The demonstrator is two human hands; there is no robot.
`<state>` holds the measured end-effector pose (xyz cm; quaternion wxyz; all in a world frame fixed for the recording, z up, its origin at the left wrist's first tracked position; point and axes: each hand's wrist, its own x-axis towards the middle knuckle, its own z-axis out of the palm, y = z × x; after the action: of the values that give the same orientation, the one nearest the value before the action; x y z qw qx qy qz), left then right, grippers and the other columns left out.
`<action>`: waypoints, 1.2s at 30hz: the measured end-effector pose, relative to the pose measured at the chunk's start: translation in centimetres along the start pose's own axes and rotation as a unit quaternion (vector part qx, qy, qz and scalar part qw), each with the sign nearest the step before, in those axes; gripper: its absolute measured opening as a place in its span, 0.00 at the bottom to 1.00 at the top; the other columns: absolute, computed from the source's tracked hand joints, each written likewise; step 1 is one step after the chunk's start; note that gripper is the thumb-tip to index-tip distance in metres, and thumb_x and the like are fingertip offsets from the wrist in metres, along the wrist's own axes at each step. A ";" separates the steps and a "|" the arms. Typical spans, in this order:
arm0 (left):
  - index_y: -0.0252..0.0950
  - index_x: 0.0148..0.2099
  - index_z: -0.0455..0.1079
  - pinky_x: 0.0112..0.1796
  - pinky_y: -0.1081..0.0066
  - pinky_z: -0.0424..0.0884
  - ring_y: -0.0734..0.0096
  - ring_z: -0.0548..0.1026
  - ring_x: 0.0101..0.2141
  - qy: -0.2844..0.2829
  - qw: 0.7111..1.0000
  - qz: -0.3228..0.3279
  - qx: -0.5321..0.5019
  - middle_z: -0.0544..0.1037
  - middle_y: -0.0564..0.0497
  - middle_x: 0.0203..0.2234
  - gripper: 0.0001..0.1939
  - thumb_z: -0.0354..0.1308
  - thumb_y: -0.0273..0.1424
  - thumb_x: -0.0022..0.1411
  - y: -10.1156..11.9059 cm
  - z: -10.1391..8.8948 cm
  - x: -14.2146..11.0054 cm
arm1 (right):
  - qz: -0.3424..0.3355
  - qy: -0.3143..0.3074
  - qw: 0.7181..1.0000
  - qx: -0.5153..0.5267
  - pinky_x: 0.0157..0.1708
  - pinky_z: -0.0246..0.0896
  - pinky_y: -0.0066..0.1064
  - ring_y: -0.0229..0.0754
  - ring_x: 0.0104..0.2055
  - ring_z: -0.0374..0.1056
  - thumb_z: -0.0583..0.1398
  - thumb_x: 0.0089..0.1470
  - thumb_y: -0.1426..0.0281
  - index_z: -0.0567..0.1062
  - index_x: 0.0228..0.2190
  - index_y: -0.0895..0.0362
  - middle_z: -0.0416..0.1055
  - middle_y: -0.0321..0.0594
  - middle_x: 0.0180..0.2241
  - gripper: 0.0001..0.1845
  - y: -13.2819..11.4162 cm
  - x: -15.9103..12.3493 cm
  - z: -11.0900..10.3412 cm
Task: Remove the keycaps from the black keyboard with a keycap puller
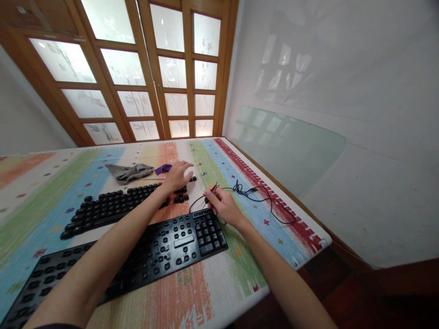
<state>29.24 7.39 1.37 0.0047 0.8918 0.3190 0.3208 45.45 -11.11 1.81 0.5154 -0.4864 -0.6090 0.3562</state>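
A black keyboard [161,249] lies across the near side of the table, most of its keycaps off and the switch mounts bare. Its number pad [207,233] at the right end still carries caps. Over that corner, my right hand [222,206] is closed on a thin wire keycap puller [201,205]; a small black piece, seemingly a keycap, shows by its fingers. My left hand [179,176] reaches past the keyboard, fingers spread, beside a loose keycap [194,178]. Removed keycaps [113,205] sit in rows behind the keyboard, partly hidden by my left forearm.
A grey cloth [130,172] and a purple cloth [163,169] lie behind the keycap rows. The black cable [255,194] trails in loops toward the table's right edge. A striped tablecloth [236,274] covers the table, with a wall [343,183] close on the right.
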 end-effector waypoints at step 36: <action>0.35 0.43 0.71 0.42 0.64 0.70 0.63 0.71 0.39 -0.087 0.979 0.142 -0.118 0.75 0.45 0.35 0.09 0.50 0.25 0.65 8.6 -1.9 -10.6 | -0.067 -0.166 0.977 -0.116 0.23 0.48 0.27 0.34 0.22 0.54 0.58 0.55 0.46 0.72 0.24 0.59 0.60 0.32 0.19 0.28 0.2 -0.3 -1.0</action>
<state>26.75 -5.90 -1.29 0.0922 0.9457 0.1473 0.2745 46.45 -11.44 1.80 0.3692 -0.4353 -0.7546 0.3237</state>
